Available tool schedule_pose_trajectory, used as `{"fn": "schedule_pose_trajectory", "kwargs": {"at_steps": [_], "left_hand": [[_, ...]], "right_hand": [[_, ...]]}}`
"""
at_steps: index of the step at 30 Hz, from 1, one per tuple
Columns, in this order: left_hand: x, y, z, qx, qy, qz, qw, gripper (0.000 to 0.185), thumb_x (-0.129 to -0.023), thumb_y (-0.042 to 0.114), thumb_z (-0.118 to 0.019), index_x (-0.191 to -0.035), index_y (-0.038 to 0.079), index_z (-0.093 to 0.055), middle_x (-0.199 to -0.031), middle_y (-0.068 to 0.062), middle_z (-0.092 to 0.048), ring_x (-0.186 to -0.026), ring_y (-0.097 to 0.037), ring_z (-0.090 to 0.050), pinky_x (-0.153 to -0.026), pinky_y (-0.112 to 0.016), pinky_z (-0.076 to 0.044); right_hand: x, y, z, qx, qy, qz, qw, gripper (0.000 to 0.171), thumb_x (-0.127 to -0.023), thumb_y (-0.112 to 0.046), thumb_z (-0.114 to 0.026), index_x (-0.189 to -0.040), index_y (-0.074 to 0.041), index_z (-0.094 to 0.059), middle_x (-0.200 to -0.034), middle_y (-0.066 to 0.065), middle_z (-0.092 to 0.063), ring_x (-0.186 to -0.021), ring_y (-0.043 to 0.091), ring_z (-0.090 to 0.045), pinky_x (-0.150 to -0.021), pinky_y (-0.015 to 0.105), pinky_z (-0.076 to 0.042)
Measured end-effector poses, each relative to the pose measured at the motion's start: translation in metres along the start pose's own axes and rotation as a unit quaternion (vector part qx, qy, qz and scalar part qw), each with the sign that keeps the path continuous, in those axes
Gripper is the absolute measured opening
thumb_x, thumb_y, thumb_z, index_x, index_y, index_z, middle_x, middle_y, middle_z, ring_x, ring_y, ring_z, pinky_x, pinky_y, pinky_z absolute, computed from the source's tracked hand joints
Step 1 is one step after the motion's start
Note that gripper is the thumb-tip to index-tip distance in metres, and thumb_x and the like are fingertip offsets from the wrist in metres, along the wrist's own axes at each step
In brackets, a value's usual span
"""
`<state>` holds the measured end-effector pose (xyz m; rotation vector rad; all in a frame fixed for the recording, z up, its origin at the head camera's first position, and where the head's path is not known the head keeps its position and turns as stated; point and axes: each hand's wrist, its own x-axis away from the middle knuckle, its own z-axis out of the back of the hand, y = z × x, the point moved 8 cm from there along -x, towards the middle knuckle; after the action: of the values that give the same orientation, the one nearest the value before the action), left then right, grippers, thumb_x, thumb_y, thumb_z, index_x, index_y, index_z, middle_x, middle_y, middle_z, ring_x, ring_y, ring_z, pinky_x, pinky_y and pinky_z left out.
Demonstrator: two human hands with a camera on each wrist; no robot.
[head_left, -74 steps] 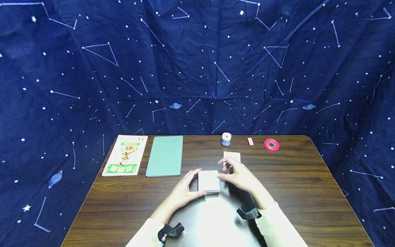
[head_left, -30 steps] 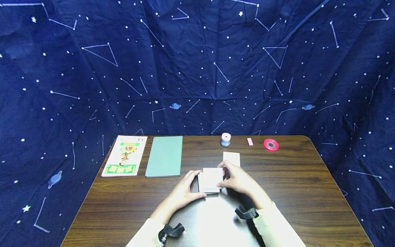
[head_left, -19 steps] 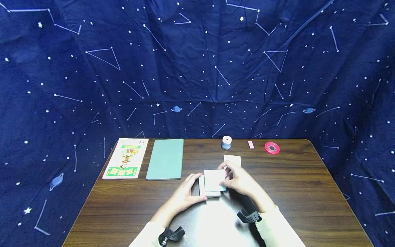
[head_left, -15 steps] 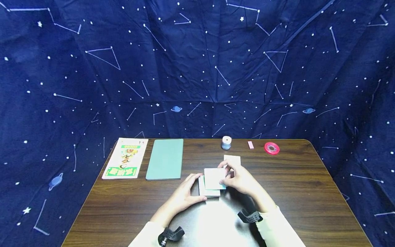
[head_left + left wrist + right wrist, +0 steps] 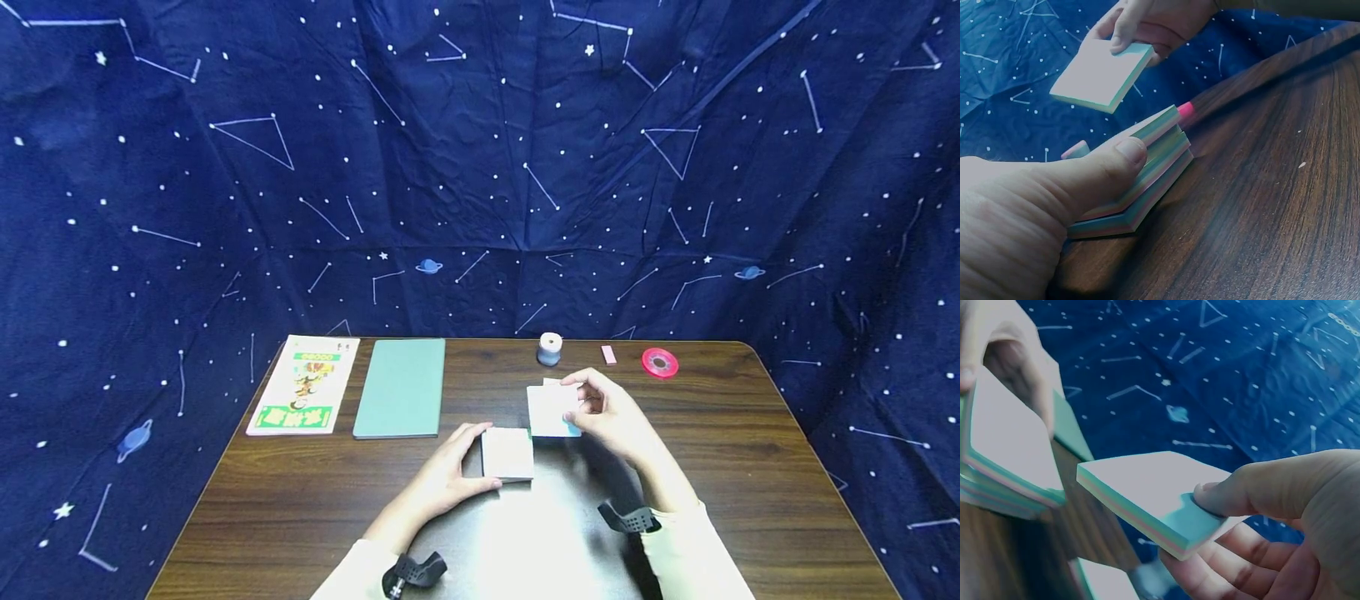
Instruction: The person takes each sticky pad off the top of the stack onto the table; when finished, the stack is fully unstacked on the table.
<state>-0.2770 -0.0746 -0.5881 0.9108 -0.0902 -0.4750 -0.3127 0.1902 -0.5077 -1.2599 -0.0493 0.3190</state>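
Starry blue cloth is hanging behind and around a dark wooden table (image 5: 750, 467), and the person is working at its near middle. Their left hand (image 5: 450, 471) is holding the main pad stack (image 5: 507, 454) down on the wood, thumb curled over its near edge and fingers along the left side (the layers look pastel in the left wrist view, pink, green and blue). Their right hand (image 5: 611, 417) is pinching a thinner wad (image 5: 551, 410) lifted clear of that stack, thumb on top and fingers curled beneath, holding it in the air just beyond and to the right of the stack.

A flat paper (image 5: 558, 383) is lying past the stack, mostly hidden by the raised wad. Further beyond the stack a small spool (image 5: 550, 347), a pink eraser (image 5: 608, 355) and a red tape roll (image 5: 660, 363) are sitting; off to the stack's far left are a green board (image 5: 401, 387) and a printed booklet (image 5: 303, 386).

By my reading, the splitting step is under way: a portion is being separated from the stack. Setting it down would call for keeping it level, so the sheets are not fanning, and for a steady left hand.
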Motion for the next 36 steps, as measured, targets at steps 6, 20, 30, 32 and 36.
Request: {"fn": "schedule_pose_trajectory", "kwargs": {"at_steps": [6, 20, 30, 32, 36], "left_hand": [[0.000, 0.001, -0.001, -0.003, 0.000, -0.002, 1.0000, 0.090, -0.086, 0.037, -0.094, -0.162, 0.013, -0.050, -0.151, -0.001, -0.061, -0.145, -0.024, -0.057, -0.123, -0.056, -0.044], [0.000, 0.000, -0.001, -0.006, 0.001, -0.004, 1.0000, 0.090, -0.085, 0.037, -0.094, -0.161, 0.013, -0.051, -0.151, -0.002, -0.061, -0.145, -0.024, -0.057, -0.123, -0.056, -0.044], [-0.001, -0.001, -0.001, -0.004, -0.001, 0.001, 1.0000, 0.091, -0.085, 0.038, -0.094, -0.161, 0.014, -0.051, -0.152, -0.001, -0.061, -0.145, -0.024, -0.057, -0.123, -0.056, -0.044], [-0.001, -0.001, -0.001, -0.002, -0.002, 0.002, 1.0000, 0.091, -0.086, 0.038, -0.094, -0.162, 0.014, -0.051, -0.152, -0.001, -0.060, -0.146, -0.024, -0.056, -0.124, -0.056, -0.044], [-0.002, -0.001, -0.001, 0.001, -0.002, 0.000, 1.0000, 0.091, -0.086, 0.038, -0.094, -0.162, 0.014, -0.050, -0.152, 0.000, -0.060, -0.145, -0.023, -0.056, -0.123, -0.056, -0.044]], "right_hand": [[0.004, 0.004, 0.032, -0.005, 0.041, -0.002, 0.999, 0.046, -0.092, 0.008, -0.076, -0.135, 0.002, -0.062, -0.109, 0.029, -0.072, -0.082, 0.009, -0.070, -0.069, 0.022, -0.056], [0.018, 0.041, 0.098, 0.002, 0.140, -0.069, 0.988, 0.049, -0.095, 0.008, -0.075, -0.141, 0.008, -0.055, -0.116, 0.037, -0.073, -0.081, 0.001, -0.070, -0.064, 0.027, -0.063], [0.020, 0.100, 0.113, -0.016, 0.167, -0.148, 0.975, 0.053, -0.096, 0.007, -0.073, -0.144, 0.009, -0.051, -0.096, 0.003, -0.075, -0.070, 0.002, -0.065, -0.059, 0.022, -0.056], [0.021, 0.106, 0.113, -0.016, 0.172, -0.159, 0.972, 0.054, -0.096, 0.006, -0.073, -0.145, 0.008, -0.051, -0.093, 0.001, -0.074, -0.067, 0.002, -0.063, -0.058, 0.022, -0.056], [0.023, 0.110, 0.114, 0.012, 0.183, -0.171, 0.968, 0.052, -0.095, 0.005, -0.074, -0.143, 0.008, -0.053, -0.087, -0.002, -0.071, -0.064, 0.003, -0.059, -0.057, 0.022, -0.054]]}}
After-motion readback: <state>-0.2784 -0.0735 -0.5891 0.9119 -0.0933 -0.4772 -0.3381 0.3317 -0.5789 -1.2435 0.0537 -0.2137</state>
